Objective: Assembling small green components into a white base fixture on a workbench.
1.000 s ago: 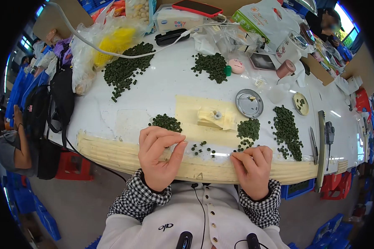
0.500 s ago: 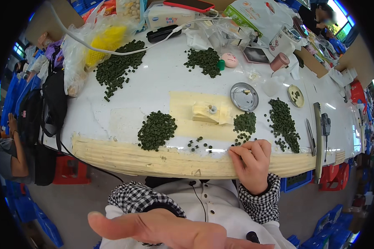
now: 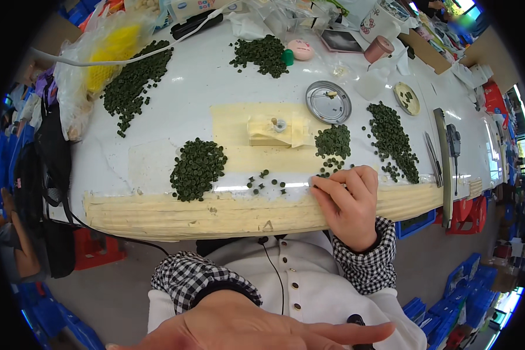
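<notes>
My right hand (image 3: 351, 209) rests at the table's front edge, thumb and fingers pinched together. Whatever is between its fingertips is too small or hidden to make out. Just beyond it lies a pile of small dark green round pieces (image 3: 333, 141), a few of them loose near the fingers. Several more loose green pieces (image 3: 265, 183) are scattered to its left. Raised close to the camera, my left hand (image 3: 233, 326) has its fingers stretched out and holds nothing visible; the picture's lower edge cuts it off. A small tape-covered block (image 3: 278, 130) with a metal fitting on top stands mid-table.
Larger heaps of green pieces lie at left (image 3: 198, 170), far left (image 3: 135, 84), back (image 3: 262, 56) and right (image 3: 392, 140). A round metal dish (image 3: 328, 101) sits behind the block. Tweezers (image 3: 433, 156) and a long bar (image 3: 443, 169) lie at right; plastic bags (image 3: 79, 87) crowd the back left.
The view has shifted, so the table appears farther left and higher. My left hand has dropped lower in the picture, fingers still extended. My right hand stays pinched at the table edge.
</notes>
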Tool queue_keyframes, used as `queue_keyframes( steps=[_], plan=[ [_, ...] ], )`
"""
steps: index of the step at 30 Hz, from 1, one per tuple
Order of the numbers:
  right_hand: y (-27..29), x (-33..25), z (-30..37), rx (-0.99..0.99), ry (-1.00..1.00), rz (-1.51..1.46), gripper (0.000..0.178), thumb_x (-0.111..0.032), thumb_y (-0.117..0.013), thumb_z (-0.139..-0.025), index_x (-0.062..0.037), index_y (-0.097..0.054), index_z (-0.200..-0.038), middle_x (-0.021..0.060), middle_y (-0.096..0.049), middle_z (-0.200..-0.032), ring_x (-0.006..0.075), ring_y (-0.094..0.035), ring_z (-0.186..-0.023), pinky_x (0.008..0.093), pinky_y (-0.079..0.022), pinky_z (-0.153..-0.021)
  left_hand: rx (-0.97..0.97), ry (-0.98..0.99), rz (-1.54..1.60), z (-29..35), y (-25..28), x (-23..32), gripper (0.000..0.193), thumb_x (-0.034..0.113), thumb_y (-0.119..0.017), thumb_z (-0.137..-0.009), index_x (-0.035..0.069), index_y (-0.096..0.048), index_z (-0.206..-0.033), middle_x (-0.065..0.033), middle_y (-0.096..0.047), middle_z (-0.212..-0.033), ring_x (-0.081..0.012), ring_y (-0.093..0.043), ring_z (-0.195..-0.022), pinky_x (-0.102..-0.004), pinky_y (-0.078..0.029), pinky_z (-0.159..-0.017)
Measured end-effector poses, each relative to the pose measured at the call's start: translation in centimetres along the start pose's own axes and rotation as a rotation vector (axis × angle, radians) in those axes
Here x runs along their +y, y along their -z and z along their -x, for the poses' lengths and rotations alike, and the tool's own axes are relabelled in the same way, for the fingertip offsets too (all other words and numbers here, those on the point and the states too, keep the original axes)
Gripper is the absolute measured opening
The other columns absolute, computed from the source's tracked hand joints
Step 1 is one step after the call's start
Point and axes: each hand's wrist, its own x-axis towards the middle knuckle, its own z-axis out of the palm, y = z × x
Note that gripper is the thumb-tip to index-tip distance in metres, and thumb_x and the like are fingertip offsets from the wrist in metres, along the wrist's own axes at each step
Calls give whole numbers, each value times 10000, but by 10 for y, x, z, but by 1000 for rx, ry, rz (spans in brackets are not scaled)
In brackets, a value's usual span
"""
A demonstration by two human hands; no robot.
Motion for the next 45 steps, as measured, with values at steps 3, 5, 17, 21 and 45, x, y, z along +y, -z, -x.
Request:
queue_keyframes(
  steps=[3, 5, 17, 21, 45],
  plan=[
    [3, 2, -4, 5, 35, 8, 194, -89, -781, -695, -83, -708, -875, 3, -576, -804, 222, -504, -798, 375, -399, -768, 23, 31, -166, -1, 7, 14, 771, 757, -371, -867, 48, -556, -1108, -314, -532, -1025, -422, -434, -1143, -569, -12, -1073],
    [5, 2, -2, -1, 34, 11, 180, -89, -782, -692, -84, -707, -856, 1, -579, -807, 220, -504, -799, 374, -399, -769, 29, 48, -275, 0, 13, 23, 732, 734, -363, -888, 51, -542, -1083, -271, -571, -954, -384, -509, -1082, -554, -78, -1086],
    [3, 4, 0, 61, -1, -92, 202, -29, -773, -697, -46, -659, -863, 48, -629, -802, 235, -535, -756, 365, -437, -718, -302, 198, -871, 14, 61, 87, 404, 451, -679, -867, 62, -618, -773, -31, -599, -596, -202, -608, -583, -401, -446, -896],
    [2, 3, 3, 131, -18, -131, 218, 35, -757, -703, -18, -663, -893, 74, -643, -775, 250, -557, -710, 341, -463, -639, 61, 301, -1622, 22, 43, 109, 233, 190, -845, -714, 77, -642, -731, -18, -578, -637, -213, -544, -618, -356, -441, -822],
    [1, 0, 1, 160, -53, -186, 208, 60, -756, -703, 11, -682, -890, 98, -667, -787, 243, -621, -685, 314, -492, -604, 428, 320, -2717, 29, 73, 100, 131, 88, -754, -721, 92, -674, -824, -7, -532, -776, -215, -490, -842, -358, -314, -800]
  ],
)
